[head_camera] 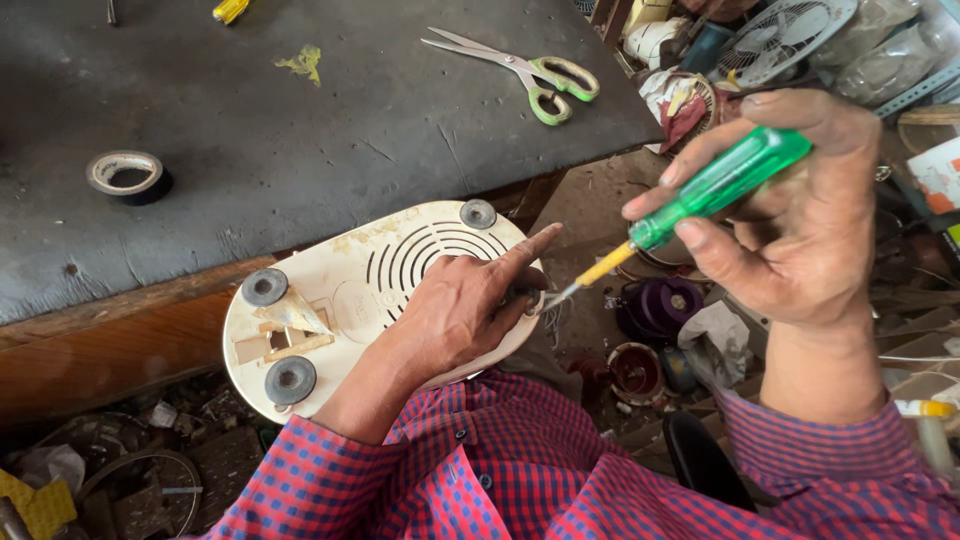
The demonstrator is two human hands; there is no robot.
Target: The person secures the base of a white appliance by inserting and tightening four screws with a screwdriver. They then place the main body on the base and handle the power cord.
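A dark, scuffed desk (300, 150) fills the upper left, its wooden front edge running down toward the left. Against that front edge, near the desk's right corner, leans a cream oval appliance base (330, 300), underside up, with round grey rubber feet and curved vent slots; its lower right part is hidden under the left hand (465, 305), which lies flat on it, fingers spread, forefinger stretched toward the rim. The right hand (800, 220) is closed around a green-handled screwdriver (700, 195); the blade slants down to the base's right rim, its tip hidden behind the left fingers. Green-handled scissors (530, 70) lie open near the desk's far right edge. A roll of black tape (128, 175) sits toward the left edge. Clutter at the right blurs together.
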